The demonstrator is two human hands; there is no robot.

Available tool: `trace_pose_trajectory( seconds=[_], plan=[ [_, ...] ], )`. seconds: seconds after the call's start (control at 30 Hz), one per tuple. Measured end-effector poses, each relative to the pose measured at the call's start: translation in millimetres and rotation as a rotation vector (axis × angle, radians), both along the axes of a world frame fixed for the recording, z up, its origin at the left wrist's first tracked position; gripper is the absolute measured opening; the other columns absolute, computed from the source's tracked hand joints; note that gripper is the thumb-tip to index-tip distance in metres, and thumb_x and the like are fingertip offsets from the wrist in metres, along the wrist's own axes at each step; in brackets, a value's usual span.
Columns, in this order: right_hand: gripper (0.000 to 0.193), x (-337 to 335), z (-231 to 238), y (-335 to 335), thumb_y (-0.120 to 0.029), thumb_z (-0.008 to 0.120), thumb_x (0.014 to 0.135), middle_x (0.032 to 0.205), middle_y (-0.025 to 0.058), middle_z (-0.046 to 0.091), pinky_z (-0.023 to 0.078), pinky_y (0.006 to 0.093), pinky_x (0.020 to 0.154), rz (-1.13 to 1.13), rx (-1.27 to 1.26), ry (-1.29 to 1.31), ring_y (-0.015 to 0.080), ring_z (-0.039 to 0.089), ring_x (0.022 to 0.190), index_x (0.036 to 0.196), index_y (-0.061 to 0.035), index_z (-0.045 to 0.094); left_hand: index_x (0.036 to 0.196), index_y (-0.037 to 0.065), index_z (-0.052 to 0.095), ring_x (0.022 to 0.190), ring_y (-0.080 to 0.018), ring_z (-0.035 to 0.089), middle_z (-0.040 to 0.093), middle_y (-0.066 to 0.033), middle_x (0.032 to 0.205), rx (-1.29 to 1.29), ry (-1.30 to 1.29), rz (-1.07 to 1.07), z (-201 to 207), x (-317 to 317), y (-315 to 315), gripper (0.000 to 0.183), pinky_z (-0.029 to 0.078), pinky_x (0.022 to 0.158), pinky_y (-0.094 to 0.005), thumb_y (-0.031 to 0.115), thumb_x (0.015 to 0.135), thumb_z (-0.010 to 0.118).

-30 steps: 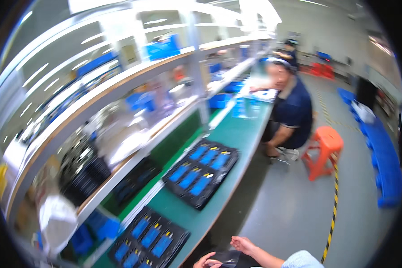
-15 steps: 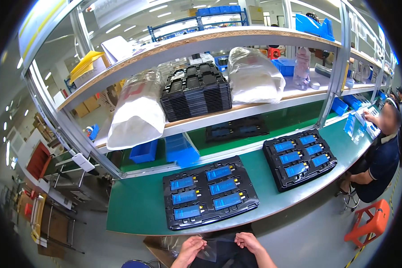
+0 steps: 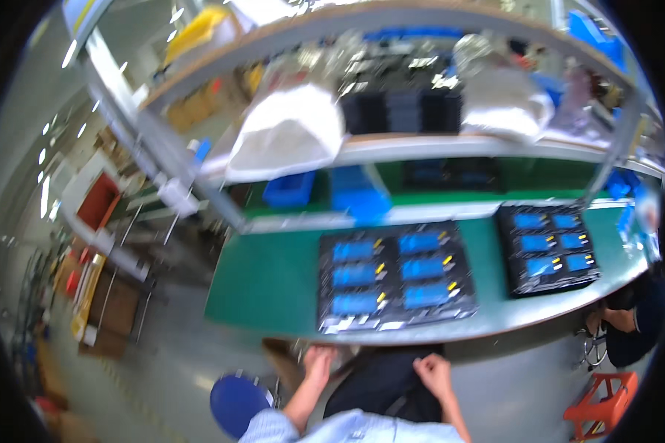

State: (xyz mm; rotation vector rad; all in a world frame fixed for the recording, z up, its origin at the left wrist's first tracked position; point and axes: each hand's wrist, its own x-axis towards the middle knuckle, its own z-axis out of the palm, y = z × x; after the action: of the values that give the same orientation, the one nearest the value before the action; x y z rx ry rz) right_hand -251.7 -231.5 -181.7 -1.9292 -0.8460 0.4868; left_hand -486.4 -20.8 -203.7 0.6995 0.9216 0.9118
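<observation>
My left hand [image 3: 319, 362] is closed below the table's front edge, by an open cardboard box [image 3: 279, 360]. Clear plastic film [image 3: 343, 357] shows beside its fingers, blurred, and seems to be in its grip. To the right, my right hand [image 3: 434, 371] hangs over my dark-clad lap with fingers curled together. Whatever it may pinch is too small to see. Just beyond both hands, a black tray [image 3: 389, 284] holds several flat blue pieces with yellow tabs, in two columns. A second such tray [image 3: 550, 284] lies farther right.
The green table [image 3: 262, 277] has a shelf [image 3: 399, 146] above it, bearing white bags [image 3: 292, 129] and stacked black trays [image 3: 403, 111]. A blue bin [image 3: 290, 190] stands underneath. A blue stool [image 3: 238, 404] is at lower left, an orange stool [image 3: 604, 402] at lower right, near a seated person [image 3: 632, 321].
The view has swung left and down, and is now blurred. Both my hands have shifted left relative to the near tray and are slightly farther apart; the left is closer to the cardboard box.
</observation>
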Motion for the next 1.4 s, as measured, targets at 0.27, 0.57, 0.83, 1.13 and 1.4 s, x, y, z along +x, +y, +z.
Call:
trace_pose_trajectory(
  seconds=[0.27, 0.57, 0.83, 1.13, 1.4],
  plan=[
    [0.035, 3.5, -21.2, 3.9, -0.024, 0.064, 0.088, 0.056, 0.0116, 0.048, 0.038, 0.0336, 0.05, 0.009, -0.055, -0.006, 0.0196, 0.045, 0.051, 0.066, 0.0016, 0.054, 0.098, 0.009, 0.063, 0.079, -0.0215, 0.065, 0.066, -0.0088, 0.091, -0.543, 0.197, 0.673, -146.0, -168.1, 5.9, 0.018, 0.057, 0.072, -0.0343, 0.006, 0.081, 0.07],
    [0.018, 7.8, -22.0, 9.3, -0.013, 0.055, 0.088, 0.065, 0.0049, 0.057, 0.043, 0.0263, 0.054, -0.016, 0.03, 0.372, 0.0114, 0.052, 0.056, 0.081, 0.0021, 0.06, 0.09, 0.019, 0.064, 0.091, -0.0191, 0.06, 0.062, -0.0022, 0.096, -0.763, 0.088, 0.467, -163.2, -172.0, -4.1, 0.025, 0.05, 0.083, -0.038, 0.039, 0.078, 0.074],
    [0.018, 0.8, -35.1, 11.2, -0.013, 0.056, 0.088, 0.07, 0.0102, 0.061, 0.047, 0.0294, 0.057, -0.042, 0.015, 0.273, 0.0151, 0.057, 0.061, 0.084, 0.0035, 0.063, 0.142, 0.007, 0.026, 0.123, -0.0298, 0.047, 0.043, -0.0126, 0.137, -0.616, -0.021, 0.36, -164.8, -158.5, 33.6, 0.077, 0.04, 0.103, -0.0445, 0.06, 0.09, 0.045],
    [0.014, 8.9, -28.2, 8.4, -0.015, 0.065, 0.077, 0.074, 0.0148, 0.065, 0.051, 0.0357, 0.062, -0.092, 0.008, 0.045, 0.0263, 0.065, 0.065, 0.078, -0.0011, 0.066, 0.13, 0.009, 0.039, 0.104, -0.0344, 0.059, 0.056, -0.0167, 0.116, -0.686, 0.415, -0.173, -217.1, -112.3, 25.6, 0.045, 0.052, 0.083, -0.051, 0.034, 0.093, 0.049],
    [0.024, 3.9, -19.4, 15.0, -0.026, 0.062, 0.082, 0.086, 0.0187, 0.062, 0.051, 0.0436, 0.066, -0.064, -0.111, -0.161, 0.0362, 0.063, 0.073, 0.075, -0.0032, 0.067, 0.132, 0.003, 0.048, 0.102, -0.0233, 0.059, 0.061, -0.0153, 0.109, 0.415, 0.685, -1.173, 28.8, 33.5, 6.6, 0.054, 0.045, 0.091, -0.0306, 0.035, 0.09, 0.059]
  ],
)
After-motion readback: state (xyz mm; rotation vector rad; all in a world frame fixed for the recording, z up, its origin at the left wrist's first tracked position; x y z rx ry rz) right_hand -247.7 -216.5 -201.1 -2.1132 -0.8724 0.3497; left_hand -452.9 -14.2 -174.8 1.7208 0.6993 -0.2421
